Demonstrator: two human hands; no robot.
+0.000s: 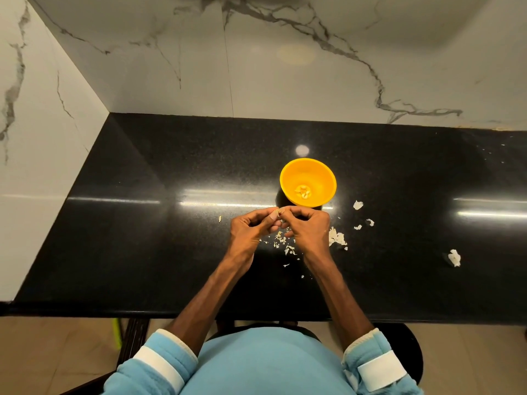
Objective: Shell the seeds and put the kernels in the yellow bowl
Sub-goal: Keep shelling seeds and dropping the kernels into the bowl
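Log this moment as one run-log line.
step: shelling | left hand, right hand: pinching seed | yellow bowl: few kernels | shell scraps: on counter

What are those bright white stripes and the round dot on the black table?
In the head view they are glare: light mirrored on the glossy black counter, streaks at both sides, a round spot just beyond the yellow bowl.

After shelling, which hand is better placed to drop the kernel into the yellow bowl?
Probably the right hand: it sits directly before the yellow bowl, while the left hand lies off to its side. Both pinch the seed.
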